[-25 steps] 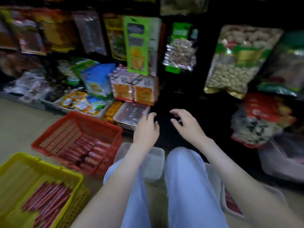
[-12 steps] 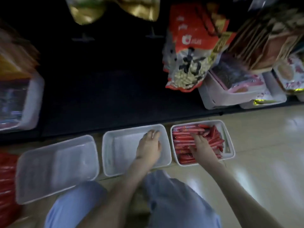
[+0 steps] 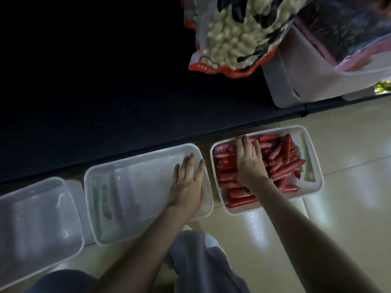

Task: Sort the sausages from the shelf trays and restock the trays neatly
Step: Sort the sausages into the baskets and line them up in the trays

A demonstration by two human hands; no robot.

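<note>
From the head view, my left hand [image 3: 187, 187] lies flat inside the bare middle tray [image 3: 131, 182], fingers straight and slightly apart, near its right wall. My right hand [image 3: 250, 163] rests on the red sausages [image 3: 281, 163] heaped in the right tray [image 3: 316, 172]; its fingers lie close together over them, but I cannot tell whether they grip one. A third clear tray [image 3: 38, 218] sits to the left. All three stand on the tiled floor [image 3: 328, 229] along the dark shelf [image 3: 105, 92].
</note>
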